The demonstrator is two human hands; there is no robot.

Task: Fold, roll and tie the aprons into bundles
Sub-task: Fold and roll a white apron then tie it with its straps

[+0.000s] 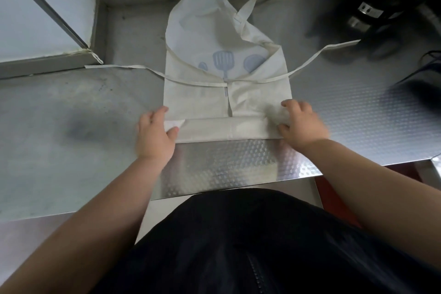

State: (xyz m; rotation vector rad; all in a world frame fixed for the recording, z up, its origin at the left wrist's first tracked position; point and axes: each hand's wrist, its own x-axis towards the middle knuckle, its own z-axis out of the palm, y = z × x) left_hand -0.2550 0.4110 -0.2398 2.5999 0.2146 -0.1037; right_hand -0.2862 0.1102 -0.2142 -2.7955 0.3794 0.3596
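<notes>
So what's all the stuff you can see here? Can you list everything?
apron: one, cream with blue kitchen-tool prints, middle of the table, near end rolled up
ties: several, cream, trailing left, right and past the apron
table: one, grey metal, under everything
dark objects: black, far right, too blurry to name
wall panel: white, far left
left hand: one, grips the roll's left end
right hand: one, blurred, grips the right end

A cream apron (202, 100) with pale blue kitchen-tool print lies flat mid-frame, sides folded inward. Its near edge is rolled into a flat band (222, 127). Thin ties (124, 67) trail left and right; the neck strap (248, 7) lies toward the top centre.
</notes>
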